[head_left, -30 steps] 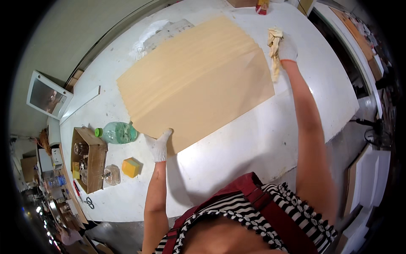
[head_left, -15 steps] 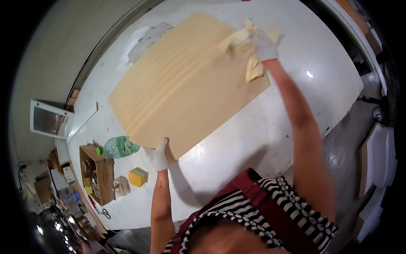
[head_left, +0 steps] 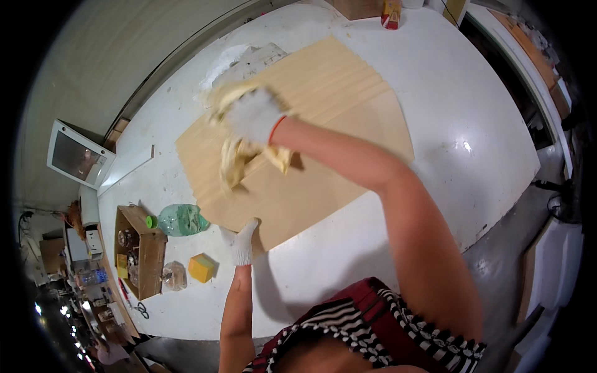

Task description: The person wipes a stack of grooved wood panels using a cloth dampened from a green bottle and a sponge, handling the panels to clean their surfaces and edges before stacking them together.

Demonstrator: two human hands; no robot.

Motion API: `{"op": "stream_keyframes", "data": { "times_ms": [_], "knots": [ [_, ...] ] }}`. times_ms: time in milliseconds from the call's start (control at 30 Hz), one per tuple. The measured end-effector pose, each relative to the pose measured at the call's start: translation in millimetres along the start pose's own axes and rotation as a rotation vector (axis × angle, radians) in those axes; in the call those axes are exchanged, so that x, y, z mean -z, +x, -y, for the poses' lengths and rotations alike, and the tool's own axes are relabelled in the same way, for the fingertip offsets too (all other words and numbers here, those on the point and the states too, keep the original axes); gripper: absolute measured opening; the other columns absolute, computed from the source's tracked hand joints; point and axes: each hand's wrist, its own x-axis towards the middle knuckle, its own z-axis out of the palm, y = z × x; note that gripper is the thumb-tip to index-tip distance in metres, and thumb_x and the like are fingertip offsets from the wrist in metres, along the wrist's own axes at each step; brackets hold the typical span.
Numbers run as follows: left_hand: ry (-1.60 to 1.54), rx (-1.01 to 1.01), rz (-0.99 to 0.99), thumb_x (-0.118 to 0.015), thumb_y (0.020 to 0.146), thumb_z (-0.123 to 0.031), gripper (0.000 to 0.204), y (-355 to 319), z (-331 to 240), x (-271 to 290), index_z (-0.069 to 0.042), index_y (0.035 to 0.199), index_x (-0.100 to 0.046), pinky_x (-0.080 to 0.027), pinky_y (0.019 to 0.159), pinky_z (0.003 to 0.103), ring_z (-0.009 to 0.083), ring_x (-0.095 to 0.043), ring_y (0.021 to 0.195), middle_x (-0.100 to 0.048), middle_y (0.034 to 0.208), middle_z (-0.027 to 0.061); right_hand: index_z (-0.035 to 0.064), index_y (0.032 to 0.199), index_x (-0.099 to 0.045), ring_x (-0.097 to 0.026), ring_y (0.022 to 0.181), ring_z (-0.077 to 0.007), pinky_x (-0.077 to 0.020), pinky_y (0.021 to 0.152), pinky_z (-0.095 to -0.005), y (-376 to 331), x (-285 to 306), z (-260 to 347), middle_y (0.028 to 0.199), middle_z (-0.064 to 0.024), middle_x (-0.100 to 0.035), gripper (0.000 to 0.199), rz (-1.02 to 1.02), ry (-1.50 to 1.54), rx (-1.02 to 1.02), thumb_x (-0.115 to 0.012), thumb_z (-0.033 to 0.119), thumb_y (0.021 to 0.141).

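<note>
A pale tan board (head_left: 311, 186) with streaky, lighter bands along its far side lies at a slant on the white table. My left hand (head_left: 239, 244), in a white knit glove, grips the near-left corner of the board, thumb on top and fingers mostly hidden. Over the left half of the board, my right hand (head_left: 255, 117), in a white glove with a red cuff edge, presses down on a crumpled pale yellow cloth (head_left: 234, 163). Motion blurs that hand and the cloth, whose ends spread out around the glove.
Left of the board lie a green plastic bottle (head_left: 181, 220), an open cardboard box (head_left: 151, 264) of small items, a yellow block (head_left: 201, 268), a clear plastic item (head_left: 175, 276) and scissors (head_left: 142, 309). A grey slab (head_left: 256, 61) sits behind the board. A red-and-yellow container (head_left: 391, 15) stands at the far edge.
My right hand has swept the cloth from the board's far right end leftward across it. My left hand still holds the near corner. The whole view has shifted slightly.
</note>
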Motion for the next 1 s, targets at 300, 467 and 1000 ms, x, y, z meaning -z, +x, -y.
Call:
{"op": "stream_keyframes", "data": {
  "times_ms": [300,467,1000],
  "knots": [
    [-0.050,0.152,0.089,-0.084,0.065,-0.002,0.062,6,4,3,0.004,0.117,-0.051,-0.053,0.078,0.030,0.0173,-0.062,0.088,-0.064,0.102,0.0105,0.0072,0.105,-0.069,-0.066,0.093,-0.0363,-0.0521,0.082,-0.0449,-43,-17,-290,0.105,-0.0176,-0.069,0.030,0.178,-0.363,-0.577,-0.055,0.028,0.088],
    [-0.057,-0.063,-0.019,-0.086,0.063,-0.007,0.060,7,-15,-12,0.003,0.113,-0.055,-0.053,0.077,0.030,0.0196,-0.063,0.086,-0.066,0.098,0.0114,0.0062,0.108,-0.068,-0.064,0.098,-0.0385,-0.0494,0.086,-0.0451,-92,33,-361,0.103,-0.0208,-0.068,0.032,0.202,-0.286,-0.850,-0.054,0.028,0.089],
    [-0.031,0.077,0.068,-0.088,0.061,-0.009,0.069,7,-11,-2,0.003,0.118,-0.051,-0.051,0.085,0.034,0.0222,-0.061,0.095,-0.063,0.105,0.0121,0.0145,0.093,-0.070,-0.059,0.102,-0.0278,-0.0477,0.087,-0.0408,51,-48,6,0.106,-0.0099,-0.063,0.018,0.213,-0.168,-0.052,-0.060,0.026,0.082]
  ]
}}
